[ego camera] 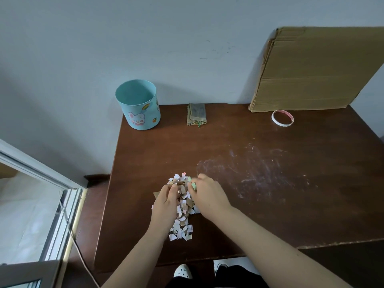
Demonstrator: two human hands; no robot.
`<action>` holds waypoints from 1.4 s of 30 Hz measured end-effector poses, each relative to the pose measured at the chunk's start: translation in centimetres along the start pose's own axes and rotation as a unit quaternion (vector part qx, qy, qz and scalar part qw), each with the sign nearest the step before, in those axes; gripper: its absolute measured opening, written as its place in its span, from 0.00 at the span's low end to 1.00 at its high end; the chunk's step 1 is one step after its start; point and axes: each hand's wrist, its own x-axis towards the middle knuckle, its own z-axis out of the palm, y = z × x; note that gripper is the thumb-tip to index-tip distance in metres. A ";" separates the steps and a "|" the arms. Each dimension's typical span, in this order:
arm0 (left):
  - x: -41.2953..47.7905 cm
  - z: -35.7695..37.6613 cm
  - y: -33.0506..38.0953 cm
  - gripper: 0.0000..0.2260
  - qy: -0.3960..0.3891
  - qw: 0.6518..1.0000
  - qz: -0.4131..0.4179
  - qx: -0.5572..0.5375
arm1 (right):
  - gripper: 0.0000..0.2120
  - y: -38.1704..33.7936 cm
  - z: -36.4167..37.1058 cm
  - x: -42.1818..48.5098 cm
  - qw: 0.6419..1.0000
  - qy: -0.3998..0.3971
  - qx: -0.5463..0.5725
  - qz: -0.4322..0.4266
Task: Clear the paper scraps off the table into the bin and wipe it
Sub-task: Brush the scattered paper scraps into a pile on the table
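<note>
- Head view: left hand [166,202] and right hand [207,196] cup the paper scraps [181,227] near the front edge of the worktop [228,142], fingers curled, seemingly grasping some
- bin [138,104] sits well apart; a loose handful may shed scraps on the way

Between your fingers [169,189] you see white, tan and pink scraps [182,229]; beyond them, a pale-blue bin [143,113] printed with a white rabbit.

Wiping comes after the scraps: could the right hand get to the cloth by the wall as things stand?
Probably yes: only bare table lies between the right hand and the cloth, though it is gripping paper scraps.
</note>
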 end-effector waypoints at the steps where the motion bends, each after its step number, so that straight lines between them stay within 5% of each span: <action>1: 0.1 -0.1 0.0 0.12 0.001 1.000 -0.002 0.000 | 0.18 0.0 -0.4 -0.1 1.000 0.003 0.007 -0.002; 11: 0.6 0.9 0.5 0.12 -0.028 1.000 -0.005 0.002 | 0.18 5.9 -4.6 4.0 0.992 0.063 -0.059 0.093; 19: 0.7 0.5 0.5 0.13 -0.005 1.000 -0.001 0.007 | 0.18 1.7 -0.3 1.4 0.998 -0.038 -0.018 -0.038; 27: 0.8 0.8 0.6 0.13 -0.014 1.000 -0.009 0.009 | 0.14 5.7 -5.1 4.7 0.997 0.051 -0.037 0.036; 36: 0.9 1.1 0.8 0.12 -0.014 1.000 -0.005 0.000 | 0.15 3.6 -2.0 2.4 0.997 -0.050 -0.021 -0.061; 42: 0.8 1.4 1.0 0.12 -0.012 1.000 -0.004 0.004 | 0.13 6.7 -5.4 6.9 0.996 0.048 -0.053 0.053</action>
